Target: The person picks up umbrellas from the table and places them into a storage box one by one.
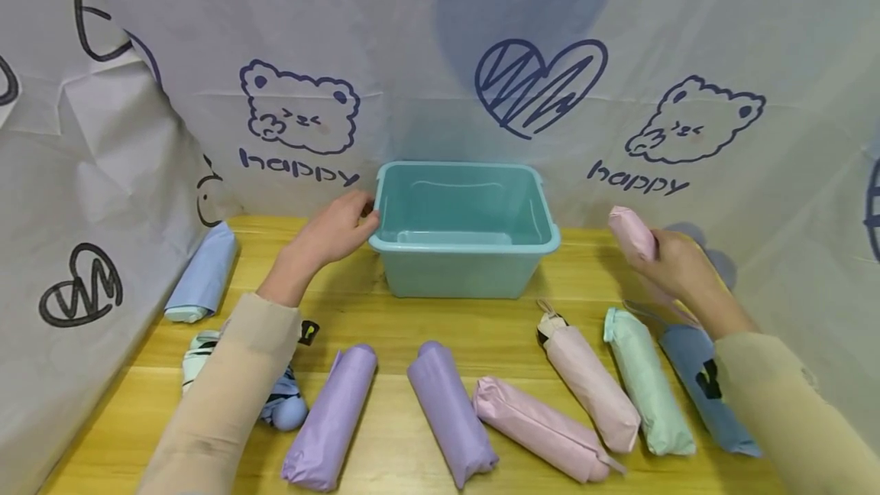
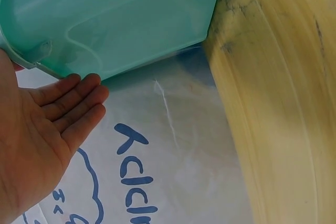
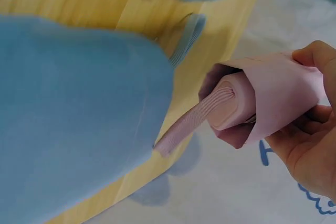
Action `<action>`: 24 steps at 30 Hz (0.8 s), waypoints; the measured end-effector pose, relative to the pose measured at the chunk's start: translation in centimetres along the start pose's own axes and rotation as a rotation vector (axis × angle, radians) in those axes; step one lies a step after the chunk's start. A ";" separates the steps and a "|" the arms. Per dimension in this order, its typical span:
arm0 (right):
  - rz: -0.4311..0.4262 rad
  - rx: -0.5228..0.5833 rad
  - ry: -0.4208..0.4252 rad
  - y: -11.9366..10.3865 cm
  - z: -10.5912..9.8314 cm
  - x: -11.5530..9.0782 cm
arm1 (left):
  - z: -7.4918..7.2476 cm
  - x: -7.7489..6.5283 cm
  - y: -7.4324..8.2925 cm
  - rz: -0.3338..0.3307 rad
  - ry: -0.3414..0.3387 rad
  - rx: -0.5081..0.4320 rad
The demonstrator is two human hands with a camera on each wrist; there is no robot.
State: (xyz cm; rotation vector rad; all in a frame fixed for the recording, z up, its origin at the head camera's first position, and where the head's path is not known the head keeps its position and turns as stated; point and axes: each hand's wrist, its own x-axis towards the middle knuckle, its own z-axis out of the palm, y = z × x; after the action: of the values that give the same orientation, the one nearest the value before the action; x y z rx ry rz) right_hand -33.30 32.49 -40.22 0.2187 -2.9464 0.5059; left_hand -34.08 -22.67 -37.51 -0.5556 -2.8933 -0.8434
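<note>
My right hand [image 1: 677, 262] grips a folded pink umbrella [image 1: 632, 232] in its sleeve, raised over the right side of the table. In the right wrist view the pink umbrella [image 3: 281, 95] shows its handle end, and a ribbed wrist strap hangs from it. A blue folded umbrella [image 3: 84, 114] looms close to that camera. My left hand [image 1: 338, 226] is at the left rim of a teal plastic bin [image 1: 461, 273]. The left wrist view shows the left hand's [image 2: 52, 124] fingers loosely extended beside the bin's wall, its thumb mostly hidden behind the rim.
Folded umbrellas lie along the table front: purple ones [image 1: 333, 418] [image 1: 450, 411], pink ones [image 1: 539, 426] [image 1: 594, 384], a mint one [image 1: 649, 380] and a blue one [image 1: 708, 388]. Left are a light blue one [image 1: 205, 270] and a patterned one [image 1: 282, 403], partly under my sleeve. Printed cloth [image 1: 426, 37] hangs behind.
</note>
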 end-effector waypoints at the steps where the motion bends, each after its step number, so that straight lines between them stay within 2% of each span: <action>1: -0.005 0.003 0.011 -0.3 0.0 -0.1 | 0.0 0.0 0.0 -0.001 0.002 -0.001; 8: -0.055 0.041 0.123 -3.0 -0.6 -0.5 | 0.0 -0.1 0.0 -0.018 0.003 -0.020; 14: -0.068 0.088 0.115 -6.7 -2.1 -0.1 | -0.1 -0.2 0.0 -0.018 0.007 -0.027; 19: -0.141 0.111 0.125 -10.1 -3.4 0.6 | -0.3 -0.2 0.0 -0.014 -0.003 -0.028; 24: -0.198 0.077 0.126 -13.4 -4.6 1.4 | -0.3 -0.1 0.2 -0.022 -0.019 -0.032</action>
State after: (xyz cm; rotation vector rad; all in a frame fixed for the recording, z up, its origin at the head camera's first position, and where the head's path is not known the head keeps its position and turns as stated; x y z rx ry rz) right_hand -31.93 21.43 -31.43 0.4645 -2.7479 0.5823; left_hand -33.89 -22.71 -37.22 -0.5392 -2.9132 -0.8941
